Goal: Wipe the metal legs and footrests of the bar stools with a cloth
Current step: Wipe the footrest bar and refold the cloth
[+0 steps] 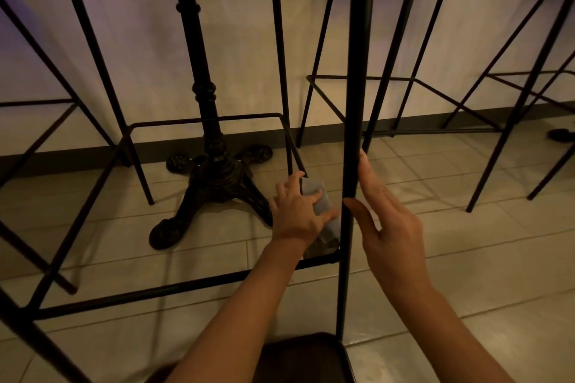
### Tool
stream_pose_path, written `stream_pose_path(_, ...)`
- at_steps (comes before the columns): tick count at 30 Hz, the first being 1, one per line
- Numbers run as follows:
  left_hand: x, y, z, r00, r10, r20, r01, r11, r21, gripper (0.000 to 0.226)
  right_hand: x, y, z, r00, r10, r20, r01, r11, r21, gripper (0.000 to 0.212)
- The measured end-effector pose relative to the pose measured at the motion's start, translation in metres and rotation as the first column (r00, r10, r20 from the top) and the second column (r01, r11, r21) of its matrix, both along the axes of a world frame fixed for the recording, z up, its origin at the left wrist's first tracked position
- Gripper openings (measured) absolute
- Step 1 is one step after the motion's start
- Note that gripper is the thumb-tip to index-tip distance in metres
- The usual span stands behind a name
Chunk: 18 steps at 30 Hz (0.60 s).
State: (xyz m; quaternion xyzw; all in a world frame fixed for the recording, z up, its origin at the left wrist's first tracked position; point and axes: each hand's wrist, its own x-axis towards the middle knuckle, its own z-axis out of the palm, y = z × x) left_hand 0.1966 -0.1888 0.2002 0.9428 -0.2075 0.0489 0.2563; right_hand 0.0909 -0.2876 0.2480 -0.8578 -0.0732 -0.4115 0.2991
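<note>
Gripping a pale blue cloth, my left hand has its fingers curled and clamped around the fabric, pressing it against the footrest bar just left of the black stool leg that runs down the middle of the head view. My right hand sits just right of that same leg, fingers stretched out together along the metal and the thumb hooked toward the leg's front, so the hand is loose rather than closed around it; I cannot tell how firmly it touches. The near footrest rail joins this leg low down and runs off to its left, under my left forearm. Farther left of the leg stands an ornate cast table base on the tiled floor. More thin stool legs rise to the right of the leg, near the pale wall.
</note>
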Motion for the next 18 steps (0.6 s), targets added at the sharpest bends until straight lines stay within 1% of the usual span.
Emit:
stream_pose_path(1,0.001,-0.001,0.001,1.000,-0.005,-0.010,0.006,0.999,0.033,0.050,0.000,0.001,0.000,1.000,0.000,0.006,0.000,1.000,-0.006,0.055)
stream_pose_path(3,0.002,-0.001,0.000,1.000,-0.015,-0.014,0.016,1.000,0.027,0.050,0.000,0.002,0.000,1.000,-0.006,0.008,0.006,1.000,-0.015,0.055)
stream_pose_path(7,0.012,0.000,-0.006,0.998,0.037,0.047,-0.032,0.995,-0.096,0.042,0.001,0.005,-0.001,1.000,-0.029,0.013,0.029,0.999,-0.025,0.055)
stream_pose_path(8,0.014,-0.001,-0.006,0.998,0.043,0.043,-0.037,0.989,-0.140,0.039,0.002,0.005,0.000,0.999,-0.035,0.013,0.036,0.999,-0.027,0.054)
stream_pose_path(11,0.017,-0.008,-0.004,0.999,0.020,-0.049,-0.036,0.932,-0.361,0.028,0.001,0.006,0.000,0.999,-0.039,0.014,0.039,0.999,-0.032,0.056)
stream_pose_path(13,0.017,-0.013,0.001,0.998,0.014,-0.068,-0.041,0.910,-0.413,0.022,0.000,0.005,-0.001,0.999,-0.041,0.010,0.041,0.999,-0.035,0.062)
stream_pose_path(15,0.018,-0.017,0.003,0.991,0.020,-0.130,-0.082,0.866,-0.493,0.021,0.001,0.004,-0.003,0.999,-0.045,0.005,0.045,0.998,-0.049,0.068)
stream_pose_path(18,0.020,-0.018,0.000,0.973,0.018,-0.232,-0.155,0.792,-0.590,0.019,0.001,0.004,-0.001,0.999,-0.031,0.014,0.032,0.998,-0.046,0.062)
